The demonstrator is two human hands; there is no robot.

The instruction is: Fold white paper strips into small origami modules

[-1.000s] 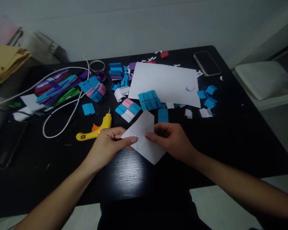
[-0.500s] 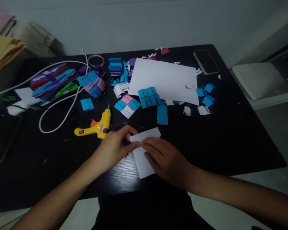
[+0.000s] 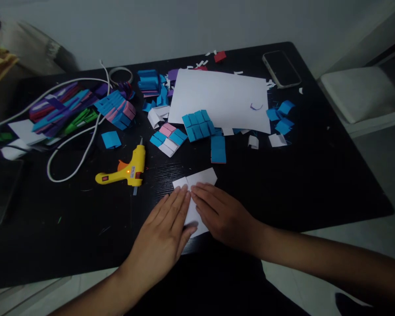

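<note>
A folded sheet of white paper lies on the black table near its front edge, partly covered by both hands. My left hand rests flat on its left side, fingers stretched out and pointing away from me. On the right side, my right hand presses down with its fingers extended and lying flat. The fingertips of both hands almost meet along a fold line. Left of the paper lies a yellow glue gun with an orange trigger and a small lit light.
Behind the hands are a large white sheet, a blue folded-paper panel and a pink, blue and white one. A white cable loops at left beside bundled paper strips. A phone lies at back right.
My left hand has gone from pinching the paper's edge to lying flat on it. My right hand stays on the paper. The whole view has shifted slightly.
</note>
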